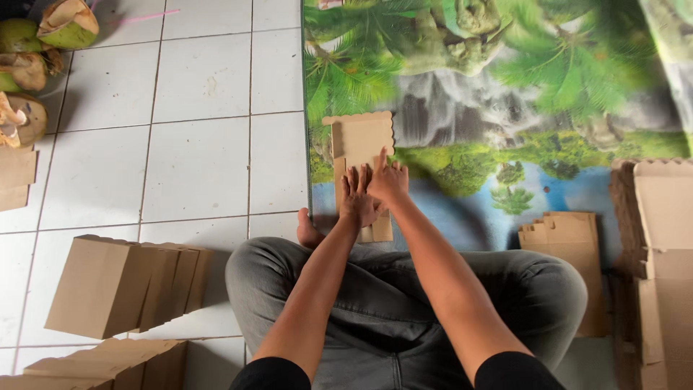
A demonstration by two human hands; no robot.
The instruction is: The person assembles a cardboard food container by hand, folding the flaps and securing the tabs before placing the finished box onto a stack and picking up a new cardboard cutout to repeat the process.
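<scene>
Brown corrugated cardboard, a flat die-cut box blank with a scalloped top edge, lies on the printed mat with palm trees and a waterfall, just in front of the person's crossed legs in grey trousers. Both hands press down on the blank's lower half: the left hand lies flat with fingers spread, and the right hand, touching it, points one finger up along a fold line. Neither hand pinches anything. To crease well, I judge the palm should pin the panel while the finger runs straight along the score. Left of the blank, on the white tiled floor, stand folded brown cardboard boxes; right of it lie stacked flat blanks.
</scene>
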